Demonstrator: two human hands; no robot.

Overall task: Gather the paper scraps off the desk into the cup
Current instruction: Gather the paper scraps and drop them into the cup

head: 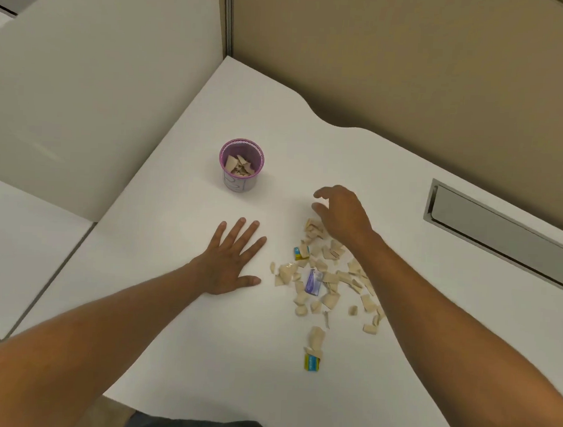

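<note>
**Loose scraps, a light cup: where the cleanup could slip**

Torn beige paper scraps [327,280] lie scattered across the white tabletop [388,185] right of the frame's centre, the pile trailing down toward the lower middle, where a yellow-and-blue printed piece [312,363] sits alone. A blue-and-white printed piece [313,282] rests in the thick of the heap, and a small yellow-and-blue one [299,253] near its upper edge. The purple-rimmed cup [241,164] stands upright above and left of centre, well apart from the pile, with a few scraps already in its bottom.

The right hand [341,212] hovers over the upper end of the pile, fingers curled and parted, gripping nothing that can be seen. The left hand [231,262] lies flat on the tabletop, fingers spread, just left of the scraps and below the cup.

Most of the job looks undone. The likely trouble: the pieces are small, thin and lie flat, so a pinch may lift only a few and shed others on the way across the open gap to the cup. The cup appears light and nobody steadies it, so a knock from a loaded hand could tip it and spill what is inside. A careless sweep could also push stragglers toward the tabletop's near edge, or toward the metal-framed slot [498,232] at the right of the frame.
</note>
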